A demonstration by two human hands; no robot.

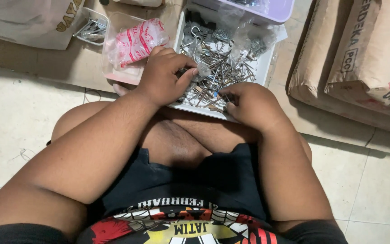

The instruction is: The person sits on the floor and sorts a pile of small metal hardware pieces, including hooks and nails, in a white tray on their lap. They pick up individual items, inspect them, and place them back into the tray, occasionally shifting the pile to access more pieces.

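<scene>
1. A seated person works both hands in a white tray (267,68) heaped with loose nails (224,68) and other small metal hardware, the tray resting on the floor against the person's legs.
2. The left hand (163,74) is curled, thumb and fingers pinched on a small piece at the nail pile's near left side.
3. The right hand (251,104) is closed over the tray's near edge, fingertips gripping a nail with a blue tip (216,94).
4. Just left of the tray lies a clear container holding a red-and-white printed plastic bag (138,40).
5. Brown paper sacks (362,58) lie on the tiled floor (375,180) to the right, well apart from the hands.
</scene>
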